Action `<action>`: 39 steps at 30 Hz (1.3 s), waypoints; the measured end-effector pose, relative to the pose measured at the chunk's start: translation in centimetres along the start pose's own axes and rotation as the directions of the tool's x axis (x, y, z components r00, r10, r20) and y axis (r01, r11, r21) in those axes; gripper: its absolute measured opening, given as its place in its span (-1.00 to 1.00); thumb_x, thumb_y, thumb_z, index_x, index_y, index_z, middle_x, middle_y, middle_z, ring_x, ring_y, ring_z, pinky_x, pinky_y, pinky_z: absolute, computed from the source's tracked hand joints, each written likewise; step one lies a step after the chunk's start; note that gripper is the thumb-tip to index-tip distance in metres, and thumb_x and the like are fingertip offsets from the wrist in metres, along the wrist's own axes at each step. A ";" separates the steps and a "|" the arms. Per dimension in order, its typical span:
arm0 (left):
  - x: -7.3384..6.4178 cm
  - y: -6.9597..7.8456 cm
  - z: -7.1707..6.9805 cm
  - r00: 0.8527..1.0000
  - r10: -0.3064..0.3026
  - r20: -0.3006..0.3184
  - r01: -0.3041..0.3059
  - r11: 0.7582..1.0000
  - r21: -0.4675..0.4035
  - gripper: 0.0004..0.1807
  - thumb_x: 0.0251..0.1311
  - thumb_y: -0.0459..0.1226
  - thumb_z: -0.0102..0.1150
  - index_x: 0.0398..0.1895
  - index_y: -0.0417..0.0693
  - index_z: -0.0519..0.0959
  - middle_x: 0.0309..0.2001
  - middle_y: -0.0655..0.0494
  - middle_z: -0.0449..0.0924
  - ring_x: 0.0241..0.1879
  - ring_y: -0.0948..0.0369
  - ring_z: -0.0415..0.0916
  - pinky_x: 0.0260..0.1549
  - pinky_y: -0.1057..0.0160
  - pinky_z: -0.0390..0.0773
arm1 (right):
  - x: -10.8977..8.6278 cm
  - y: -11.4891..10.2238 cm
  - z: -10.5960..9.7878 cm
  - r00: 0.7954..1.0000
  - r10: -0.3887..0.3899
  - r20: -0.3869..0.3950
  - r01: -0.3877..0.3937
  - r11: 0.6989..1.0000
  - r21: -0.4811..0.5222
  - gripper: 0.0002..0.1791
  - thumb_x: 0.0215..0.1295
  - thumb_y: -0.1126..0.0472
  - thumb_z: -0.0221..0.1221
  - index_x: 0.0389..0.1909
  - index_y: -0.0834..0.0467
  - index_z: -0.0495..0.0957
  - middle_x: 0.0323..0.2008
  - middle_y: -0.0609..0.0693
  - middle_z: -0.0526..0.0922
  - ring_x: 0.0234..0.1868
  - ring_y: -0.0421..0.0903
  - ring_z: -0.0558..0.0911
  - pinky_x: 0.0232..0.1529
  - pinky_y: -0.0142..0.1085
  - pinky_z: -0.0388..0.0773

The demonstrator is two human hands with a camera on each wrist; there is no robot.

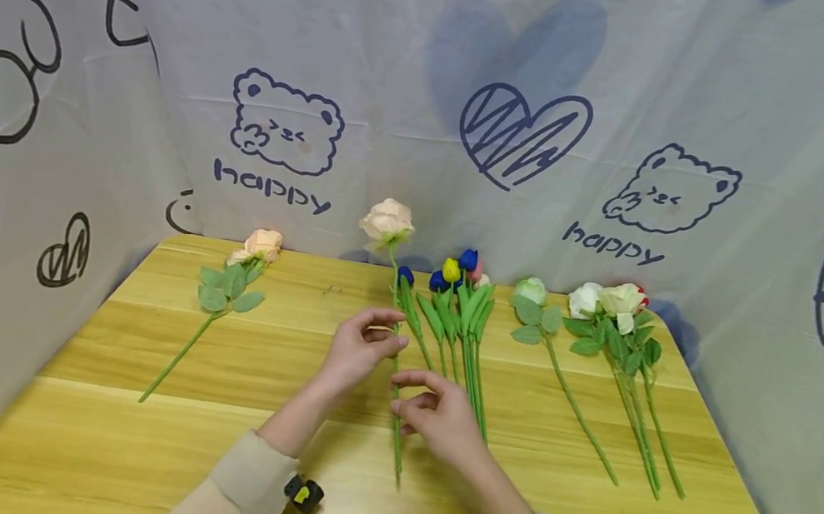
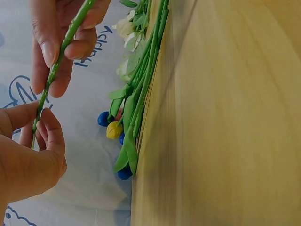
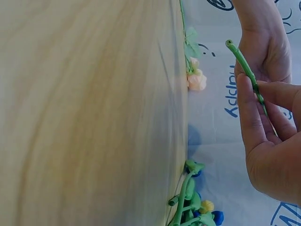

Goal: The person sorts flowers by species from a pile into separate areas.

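Note:
A long-stemmed artificial rose point(image 1: 388, 221) with a pale peach bloom stands nearly upright over the middle of the table. My left hand point(image 1: 360, 350) pinches its green stem point(image 2: 55, 66) about halfway up, between thumb and fingers. Lower down, my right hand point(image 1: 443, 419) also pinches that stem with thumb and fingertips. In the right wrist view the cut end of the stem point(image 3: 237, 52) sticks out beyond the right hand point(image 3: 273, 146). Just right of the held rose lie several artificial tulips point(image 1: 461, 321) in blue, yellow, pink and white.
Peach roses point(image 1: 262, 245) lie at the left of the wooden table point(image 1: 134, 462). A pale green rose point(image 1: 531, 290) and a group of white, cream and red roses point(image 1: 622, 300) lie at the right. A printed cloth point(image 1: 403, 55) hangs behind and at both sides.

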State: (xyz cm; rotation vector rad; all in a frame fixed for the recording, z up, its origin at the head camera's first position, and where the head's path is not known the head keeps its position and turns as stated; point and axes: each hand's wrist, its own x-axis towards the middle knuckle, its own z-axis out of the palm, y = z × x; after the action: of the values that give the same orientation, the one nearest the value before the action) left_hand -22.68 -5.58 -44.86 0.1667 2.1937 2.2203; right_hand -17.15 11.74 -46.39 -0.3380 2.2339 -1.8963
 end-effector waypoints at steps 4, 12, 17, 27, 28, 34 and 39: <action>0.0 0.1 -0.3 0.999 0.030 0.014 -0.030 0.999 0.019 -0.62 0.28 -0.44 0.38 0.16 -0.19 0.64 0.13 -0.05 0.60 0.00 0.07 0.58 -0.12 0.24 0.68 | 0.1 0.0 -0.1 1.000 -0.009 -0.008 0.009 1.000 -0.008 -0.64 0.36 0.41 0.31 0.16 0.32 0.63 0.11 0.24 0.67 -0.16 0.17 0.76 -0.32 -0.21 0.76; 0.1 0.5 -1.3 0.993 0.110 0.048 -0.114 0.989 0.094 -0.62 0.28 -0.38 0.41 0.15 -0.17 0.65 0.14 -0.14 0.58 -0.02 0.03 0.60 -0.15 0.20 0.67 | 0.3 -0.4 -0.3 0.999 -0.042 -0.020 0.041 0.998 -0.039 -0.67 0.36 0.40 0.31 0.12 0.31 0.65 0.10 0.30 0.67 -0.17 0.18 0.76 -0.32 -0.20 0.75; -0.1 0.7 -2.8 0.990 0.133 0.039 -0.138 0.980 0.145 -0.64 0.30 -0.35 0.41 0.16 -0.14 0.66 0.10 -0.06 0.59 -0.02 0.05 0.61 -0.15 0.18 0.67 | 0.3 -0.7 -0.6 0.999 -0.051 -0.017 0.050 0.997 -0.061 -0.70 0.38 0.38 0.32 0.11 0.26 0.67 0.09 0.23 0.69 -0.14 0.22 0.74 -0.31 -0.19 0.76; -0.6 0.4 -9.2 0.980 0.184 -0.073 -0.158 0.950 0.271 -0.62 0.32 -0.32 0.41 0.17 -0.19 0.65 0.16 -0.10 0.61 -0.04 0.16 0.58 -0.10 0.38 0.61 | 0.6 -1.0 -2.2 0.995 -0.062 -0.072 0.056 0.995 -0.085 -0.69 0.39 0.38 0.31 0.11 0.17 0.68 0.07 0.23 0.69 -0.16 0.18 0.74 -0.29 -0.13 0.76; -0.7 0.4 -10.0 0.981 0.177 -0.085 -0.146 0.947 0.287 -0.62 0.33 -0.31 0.40 0.18 -0.18 0.65 0.17 -0.09 0.61 -0.04 0.19 0.57 -0.10 0.39 0.61 | 0.6 -1.0 -2.4 0.995 -0.058 -0.079 0.051 0.995 -0.090 -0.69 0.40 0.37 0.31 0.12 0.15 0.69 0.06 0.23 0.69 -0.16 0.19 0.74 -0.29 -0.13 0.76; -2.0 0.1 -14.8 0.966 0.211 -0.150 -0.125 0.887 0.444 -0.65 0.37 -0.29 0.37 0.16 -0.19 0.65 0.17 -0.12 0.58 -0.10 0.30 0.54 -0.18 0.48 0.59 | 1.0 -0.5 -3.8 0.992 -0.043 -0.121 0.028 0.992 -0.127 -0.67 0.40 0.34 0.32 0.15 0.16 0.68 0.07 0.18 0.70 -0.15 0.18 0.74 -0.28 -0.10 0.76; -2.9 -0.6 -18.6 0.948 0.263 -0.180 -0.115 0.809 0.576 -0.68 0.35 -0.34 0.37 0.13 -0.19 0.66 0.09 -0.08 0.55 -0.19 0.44 0.50 -0.24 0.55 0.54 | 1.5 0.6 -5.5 0.992 0.001 -0.126 -0.021 0.989 -0.150 -0.65 0.40 0.37 0.31 0.18 0.22 0.66 0.10 0.19 0.70 -0.20 0.12 0.76 -0.28 -0.04 0.76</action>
State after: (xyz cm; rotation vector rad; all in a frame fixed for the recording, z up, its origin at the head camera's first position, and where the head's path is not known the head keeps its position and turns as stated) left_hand -21.50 -24.39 -45.78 0.1166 3.0521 1.6670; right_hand -20.19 16.61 -46.04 -0.2332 2.4629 -1.7941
